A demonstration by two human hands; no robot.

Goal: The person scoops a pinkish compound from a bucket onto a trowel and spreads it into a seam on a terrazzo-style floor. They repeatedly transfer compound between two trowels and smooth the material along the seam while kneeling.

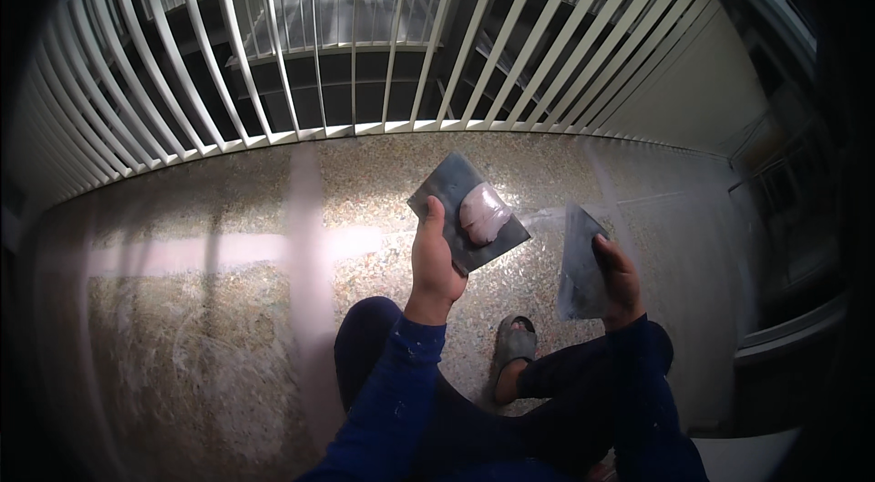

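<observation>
Left grip clasps a dark plate, squarish, a glossy pink paste lump on it; right grip holds a smudged grey blade, both up over speckled floor, pink bands crossing it, white railing beyond.

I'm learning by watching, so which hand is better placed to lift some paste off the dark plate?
Probably the right hand: it grips a flat gray blade with no visible lump on it, near the dark plate, which the left hand holds under the pink paste.
</observation>
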